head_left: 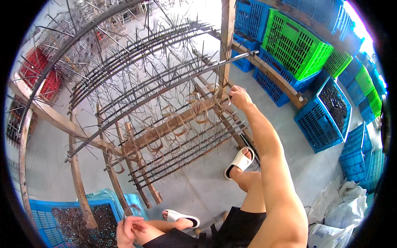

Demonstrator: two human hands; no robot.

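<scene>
Bends the fingers of the right hand (240,97) close together by one post (226,45), at the right end of one beam (167,127); cannot tell whether pinching anything. Rests the left hand (129,231), fingers loosely apart, by one knee (145,234), near one basket (40,215) of wires (74,227). Wears two sandals (235,164). Has one crate (316,131) of black pieces (333,103) rightward.

Around you spreads a smooth grey floor (206,186), pale with reflected light. On your right, blue crates (250,18) stand stacked with a bright green crate (295,43) among them; nearer you, white sacks (347,211) slump together. Far to your left sit red mesh containers (50,80). Strong white glare burns along your upper right.
</scene>
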